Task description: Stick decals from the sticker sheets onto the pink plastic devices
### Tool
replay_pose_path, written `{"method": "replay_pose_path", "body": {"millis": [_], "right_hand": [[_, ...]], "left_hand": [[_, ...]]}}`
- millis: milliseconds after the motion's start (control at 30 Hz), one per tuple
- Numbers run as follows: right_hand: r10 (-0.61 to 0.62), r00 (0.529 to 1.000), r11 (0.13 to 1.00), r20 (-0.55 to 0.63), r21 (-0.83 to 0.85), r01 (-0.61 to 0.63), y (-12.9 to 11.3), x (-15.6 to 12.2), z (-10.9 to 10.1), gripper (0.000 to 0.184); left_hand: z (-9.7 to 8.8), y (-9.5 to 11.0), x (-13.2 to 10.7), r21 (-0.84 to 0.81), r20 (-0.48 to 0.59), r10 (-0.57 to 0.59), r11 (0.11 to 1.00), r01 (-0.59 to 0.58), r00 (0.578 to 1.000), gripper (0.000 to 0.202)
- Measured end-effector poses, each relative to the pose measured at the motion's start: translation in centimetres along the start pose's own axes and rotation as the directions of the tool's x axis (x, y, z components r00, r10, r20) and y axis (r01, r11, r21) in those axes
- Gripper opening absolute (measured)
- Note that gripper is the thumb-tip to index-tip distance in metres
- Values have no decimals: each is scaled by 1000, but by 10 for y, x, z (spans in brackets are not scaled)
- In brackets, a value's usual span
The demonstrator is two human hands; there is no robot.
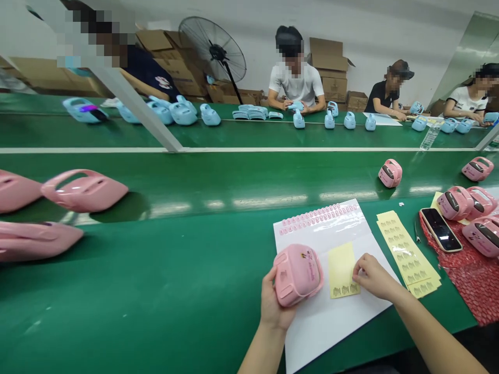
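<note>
L hand (273,304) gripping pink case (298,274), held over white sheet (331,322) on surface (156,291). R hand (372,277) pinching yellow sheet (341,267) at its edge, just beside case. Prob. mid-cycle: one decal on case already, next sticker not yet lifted. One row remaining on sheet, plus stack (407,254) nearby.

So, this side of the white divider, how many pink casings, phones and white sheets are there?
Pink plastic casings: 9
Black rectangular smartphone: 1
White glossy paper sheet: 1
Total: 11
</note>
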State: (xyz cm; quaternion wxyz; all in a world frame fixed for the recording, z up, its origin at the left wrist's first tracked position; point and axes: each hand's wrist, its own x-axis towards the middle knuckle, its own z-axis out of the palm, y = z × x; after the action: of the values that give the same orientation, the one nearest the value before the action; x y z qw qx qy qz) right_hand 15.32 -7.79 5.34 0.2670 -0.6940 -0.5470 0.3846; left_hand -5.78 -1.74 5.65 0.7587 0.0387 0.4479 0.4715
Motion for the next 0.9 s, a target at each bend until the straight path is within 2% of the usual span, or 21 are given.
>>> {"method": "replay_pose_path", "body": {"millis": [67, 133, 233, 300, 367, 433, 533, 600, 700, 800, 900], "right_hand": [[0, 1000, 998, -30, -62, -2, 10, -3, 7, 8], [-64, 995, 986, -72, -159, 51, 18, -6, 17, 12], [-201, 974, 898, -101, -416, 142, 28, -7, 29, 17], [-231, 969, 823, -87, -549, 147, 28, -4, 27, 17], [-215, 973, 786, -82, -607, 122, 21, 6, 16, 16], [-194, 975, 789, -103, -607, 93, 5, 26, -3, 24], [-168, 967, 838, -193, -544, 37, -22, 73, -28, 34], [-154, 966, 848, -207, -529, 22, -34, 109, -35, 40], [-122, 973, 864, -197, -504, 6, -38, 150, -31, 39], [-104, 970, 881, -218, -472, -12, -30, 166, -25, 28], [-128, 957, 905, -261, -426, 5, -19, 164, -23, 21]], "left_hand": [[-6, 4, 3, -53, 45, -37, 998, 39, 998, 45], [-12, 4, 6, -81, 112, -52, 995, 61, 992, 52], [-21, 1, 11, -71, 180, -74, 994, 88, 981, 58], [-26, -2, 14, -65, 198, -84, 993, 98, 977, 58], [-28, -5, 17, -78, 222, -88, 991, 108, 971, 55], [-29, -6, 20, -89, 278, -107, 987, 137, 955, 52], [-28, -7, 24, -96, 383, -159, 973, 210, 910, 45], [-30, -7, 27, -103, 446, -170, 966, 239, 879, 45], [-36, -8, 34, -112, 517, -152, 964, 242, 842, 51], [-45, -8, 40, -133, 540, -122, 965, 227, 833, 53], [-52, -10, 47, -170, 546, -96, 960, 222, 832, 49]]}}
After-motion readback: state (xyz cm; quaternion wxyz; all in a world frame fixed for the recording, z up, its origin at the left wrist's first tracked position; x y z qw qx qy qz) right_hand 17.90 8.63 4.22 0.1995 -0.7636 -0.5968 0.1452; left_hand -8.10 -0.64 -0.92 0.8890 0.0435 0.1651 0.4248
